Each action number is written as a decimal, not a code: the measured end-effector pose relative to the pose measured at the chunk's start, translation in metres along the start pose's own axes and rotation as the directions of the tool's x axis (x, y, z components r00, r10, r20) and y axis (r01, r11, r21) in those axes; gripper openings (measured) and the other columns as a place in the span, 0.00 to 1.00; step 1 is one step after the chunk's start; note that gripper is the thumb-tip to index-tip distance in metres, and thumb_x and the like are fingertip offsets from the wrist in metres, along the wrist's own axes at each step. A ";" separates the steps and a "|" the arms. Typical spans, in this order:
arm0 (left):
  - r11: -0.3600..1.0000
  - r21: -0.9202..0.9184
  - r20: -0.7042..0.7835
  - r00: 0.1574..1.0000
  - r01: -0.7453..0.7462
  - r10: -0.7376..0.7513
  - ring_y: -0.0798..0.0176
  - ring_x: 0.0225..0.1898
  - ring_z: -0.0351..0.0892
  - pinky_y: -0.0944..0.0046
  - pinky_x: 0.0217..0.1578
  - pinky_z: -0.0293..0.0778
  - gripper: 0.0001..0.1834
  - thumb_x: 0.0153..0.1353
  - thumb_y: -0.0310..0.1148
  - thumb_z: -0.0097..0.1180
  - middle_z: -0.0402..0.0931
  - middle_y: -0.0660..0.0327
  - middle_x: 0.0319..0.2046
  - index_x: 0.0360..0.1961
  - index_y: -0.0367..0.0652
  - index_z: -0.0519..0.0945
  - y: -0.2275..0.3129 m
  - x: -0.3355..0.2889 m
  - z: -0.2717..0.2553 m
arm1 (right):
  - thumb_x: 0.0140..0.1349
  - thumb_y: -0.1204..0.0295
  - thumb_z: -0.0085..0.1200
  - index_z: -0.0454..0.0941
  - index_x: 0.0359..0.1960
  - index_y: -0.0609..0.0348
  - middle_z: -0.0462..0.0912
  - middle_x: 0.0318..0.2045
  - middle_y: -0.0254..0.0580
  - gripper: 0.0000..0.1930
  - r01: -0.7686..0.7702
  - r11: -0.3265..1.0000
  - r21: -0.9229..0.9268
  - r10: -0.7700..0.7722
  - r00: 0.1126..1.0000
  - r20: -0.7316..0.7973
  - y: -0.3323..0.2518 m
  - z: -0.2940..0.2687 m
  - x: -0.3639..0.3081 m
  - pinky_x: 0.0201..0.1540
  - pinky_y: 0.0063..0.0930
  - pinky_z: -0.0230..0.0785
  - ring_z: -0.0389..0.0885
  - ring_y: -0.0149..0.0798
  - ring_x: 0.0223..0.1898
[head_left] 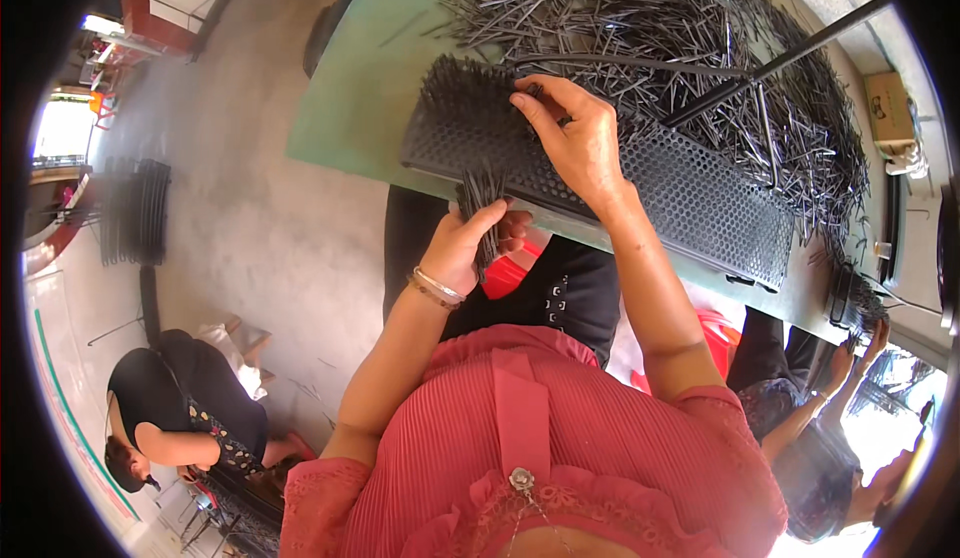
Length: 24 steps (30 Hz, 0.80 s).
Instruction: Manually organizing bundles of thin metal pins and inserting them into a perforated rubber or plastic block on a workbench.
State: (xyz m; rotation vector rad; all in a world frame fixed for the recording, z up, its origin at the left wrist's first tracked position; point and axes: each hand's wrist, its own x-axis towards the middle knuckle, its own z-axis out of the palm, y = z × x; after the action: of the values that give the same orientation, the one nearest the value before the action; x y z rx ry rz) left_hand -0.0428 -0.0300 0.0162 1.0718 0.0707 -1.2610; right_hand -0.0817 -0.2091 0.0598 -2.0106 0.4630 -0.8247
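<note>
My left hand (458,243) is closed around a bundle of thin black strips (481,198), held upright just off the near edge of a long black perforated tray (710,198). The tray is full of small round holes. Many black strips (462,88) stand upright in its left end, like bristles. Above that end my right hand (580,138) is closed in a pinch, thumb against forefinger, on what looks like a black strip; its fingers partly hide it. Holes in the right part of the tray show no strips.
Loose black strips (640,18) lie heaped behind the tray on a green tabletop (360,88). A black metal rod frame (790,58) slants over the heap. One person (190,398) bends at lower left; another person's hands (850,358) work at the table's right end. A cardboard box (888,108) stands far right.
</note>
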 end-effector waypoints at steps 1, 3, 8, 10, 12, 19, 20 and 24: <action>1.000 0.006 0.005 1.000 0.001 -0.001 0.64 0.32 0.80 0.66 0.33 0.77 0.13 0.63 0.34 0.52 0.80 0.52 0.36 0.44 0.35 0.75 0.001 0.000 -0.001 | 0.55 0.73 0.60 0.80 0.36 0.63 0.82 0.30 0.45 0.09 0.000 1.000 -0.002 0.000 1.000 -0.007 0.001 0.000 0.001 0.29 0.25 0.72 0.80 0.37 0.25; 0.998 0.064 -0.013 1.000 -0.008 0.009 0.63 0.32 0.80 0.63 0.34 0.78 0.13 0.62 0.33 0.52 0.80 0.52 0.36 0.43 0.36 0.75 0.002 0.000 -0.001 | 0.56 0.73 0.60 0.80 0.38 0.63 0.82 0.28 0.39 0.10 -0.001 1.000 -0.012 0.001 1.000 0.015 0.003 -0.002 0.003 0.31 0.21 0.69 0.75 0.26 0.25; 0.999 -0.006 0.089 0.995 0.041 -0.040 0.62 0.34 0.81 0.60 0.36 0.79 0.13 0.62 0.33 0.52 0.80 0.51 0.36 0.45 0.36 0.74 0.008 0.002 -0.009 | 0.55 0.74 0.60 0.80 0.38 0.62 0.82 0.28 0.39 0.10 -0.009 0.999 -0.048 0.011 0.999 0.034 0.001 0.001 0.002 0.31 0.22 0.70 0.77 0.28 0.26; 1.000 0.008 0.099 0.995 0.005 -0.006 0.60 0.36 0.80 0.62 0.36 0.78 0.14 0.62 0.31 0.51 0.79 0.50 0.37 0.46 0.34 0.72 0.008 -0.001 -0.009 | 0.54 0.74 0.60 0.80 0.38 0.61 0.82 0.29 0.40 0.10 0.036 0.998 -0.055 -0.035 0.999 0.021 0.001 0.001 -0.002 0.31 0.23 0.71 0.78 0.30 0.26; 1.000 0.014 0.105 0.994 0.011 -0.012 0.60 0.36 0.80 0.62 0.36 0.78 0.14 0.62 0.31 0.51 0.79 0.50 0.38 0.47 0.34 0.72 0.006 0.000 -0.010 | 0.54 0.73 0.61 0.80 0.38 0.61 0.82 0.30 0.41 0.10 0.045 0.993 -0.106 -0.043 0.999 0.027 0.003 0.002 -0.006 0.30 0.23 0.71 0.78 0.31 0.26; 1.000 0.001 0.128 0.992 0.017 -0.017 0.61 0.37 0.81 0.63 0.36 0.78 0.13 0.62 0.30 0.52 0.79 0.52 0.38 0.46 0.35 0.73 0.005 -0.002 -0.014 | 0.51 0.76 0.61 0.80 0.40 0.59 0.82 0.31 0.39 0.13 0.221 0.948 -0.230 -0.220 0.975 0.032 0.005 0.012 -0.011 0.42 0.31 0.70 0.78 0.41 0.35; 1.000 -0.004 0.132 0.991 0.018 -0.017 0.61 0.37 0.81 0.63 0.36 0.78 0.13 0.62 0.30 0.52 0.79 0.52 0.38 0.46 0.35 0.73 0.004 -0.001 -0.015 | 0.51 0.77 0.61 0.80 0.40 0.59 0.82 0.32 0.39 0.13 0.279 0.919 -0.279 -0.271 0.960 0.067 0.007 0.013 -0.011 0.42 0.31 0.69 0.78 0.41 0.36; 1.000 -0.011 0.142 0.990 0.007 -0.005 0.61 0.37 0.81 0.63 0.36 0.78 0.13 0.62 0.30 0.52 0.79 0.51 0.38 0.46 0.35 0.73 0.004 0.000 -0.014 | 0.51 0.77 0.60 0.80 0.40 0.60 0.81 0.34 0.41 0.12 0.392 0.841 -0.374 -0.363 0.920 0.147 0.007 0.013 -0.014 0.44 0.33 0.68 0.77 0.42 0.37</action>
State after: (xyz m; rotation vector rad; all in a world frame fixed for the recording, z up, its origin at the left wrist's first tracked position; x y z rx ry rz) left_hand -0.0327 -0.0202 0.0111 0.9698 -0.0271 -1.3376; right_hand -0.0826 -0.1963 0.0436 -2.5558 0.1983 -0.9495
